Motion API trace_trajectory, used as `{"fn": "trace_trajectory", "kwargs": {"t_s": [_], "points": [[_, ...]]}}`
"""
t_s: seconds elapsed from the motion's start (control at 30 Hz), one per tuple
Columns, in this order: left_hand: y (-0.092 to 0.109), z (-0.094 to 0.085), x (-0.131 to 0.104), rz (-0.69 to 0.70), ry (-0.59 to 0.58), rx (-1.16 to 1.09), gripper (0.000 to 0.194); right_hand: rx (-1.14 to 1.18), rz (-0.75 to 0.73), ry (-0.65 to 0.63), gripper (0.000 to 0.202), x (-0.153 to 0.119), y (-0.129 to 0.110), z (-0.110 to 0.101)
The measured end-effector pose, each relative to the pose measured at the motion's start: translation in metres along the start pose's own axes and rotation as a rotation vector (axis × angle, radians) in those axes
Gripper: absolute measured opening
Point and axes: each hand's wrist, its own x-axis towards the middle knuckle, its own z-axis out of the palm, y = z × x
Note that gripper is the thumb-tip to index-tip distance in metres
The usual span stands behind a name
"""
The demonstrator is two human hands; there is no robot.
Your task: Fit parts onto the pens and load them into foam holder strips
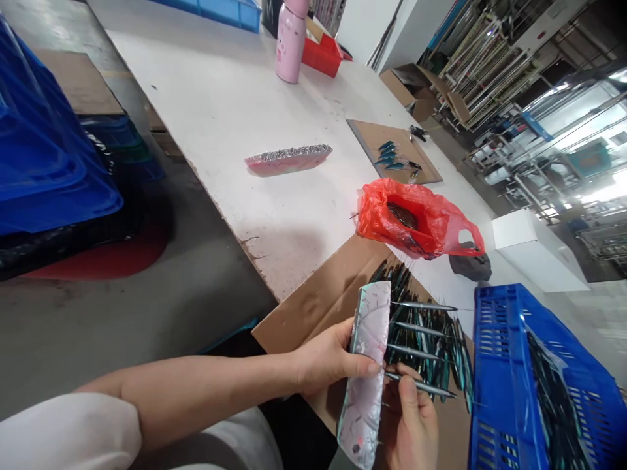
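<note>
We are holding a long pinkish-silver strip (371,329) over the near end of the table, its length running up and down before us and its top leaning slightly to the right. Our left hand (330,359) is gripping it around the middle, thumb lying across the face. Four slender grey pieces (414,352) are jutting from its right edge in a spaced row, fine wire ends showing at some outer tips. Our right hand (414,418) is pinching the lowest of these between thumb and fingers, close beside the strip.

Beneath and behind the strip, a pile of dark teal slender pieces (426,343) is lying on a cardboard sheet (323,290). Just right of the sheet, a blue crate (497,378) is holding more dark pieces (558,398). Beyond the pile, a red plastic bag (435,228) is sitting open, something dark showing inside, and a white box (536,251) is standing to its right.

Farther along the white table (206,98), a second strip (290,161) with a glittery upper edge is resting alone. To its right, a brown board (426,160) is bearing several small teal pieces (386,155). At the far end, a pink bottle (290,46) is standing beside a red bin (321,57). Off to our left, blue plastic tubs (49,150) are standing beside the table.
</note>
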Motion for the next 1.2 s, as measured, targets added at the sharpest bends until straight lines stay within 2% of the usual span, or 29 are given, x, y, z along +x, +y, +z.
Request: {"fn": "trace_trajectory", "kwargs": {"t_s": [0.43,0.6,0.67,0.73,0.8,0.87,0.93,1.0,1.2], "points": [[0.002,0.001,0.0,-0.012,0.007,-0.04,0.046,0.064,-0.033,-0.069,0.035,-0.001,0.007,0.006],[0.004,-0.005,0.002,-0.085,-0.022,-0.107,0.037,0.037,-0.088,-0.272,0.041,-0.005,0.007,0.005],[0.005,-0.008,0.002,-0.109,-0.015,-0.14,0.033,-0.044,-0.128,-0.245,0.049,-0.003,0.003,-0.009],[0.007,-0.01,0.002,-0.121,-0.011,-0.181,0.031,-0.196,-0.207,-0.058,0.057,0.003,-0.004,-0.033],[0.007,-0.011,0.003,-0.13,-0.023,-0.219,0.028,-0.472,-0.29,0.148,0.063,0.015,-0.012,-0.062],[0.006,-0.012,0.003,-0.148,-0.037,-0.248,0.025,-0.839,-0.303,0.279,0.061,0.03,-0.02,-0.086],[0.004,-0.012,0.003,-0.175,-0.044,-0.254,0.025,-1.091,-0.263,0.26,0.058,0.045,-0.026,-0.1],[0.002,-0.012,0.001,-0.201,-0.068,-0.247,0.029,-1.23,-0.259,0.213,0.053,0.057,-0.029,-0.107],[0.0,-0.012,-0.007,-0.262,-0.18,-0.236,0.035,-1.375,-0.282,0.113,0.041,0.081,-0.036,-0.124]]}}
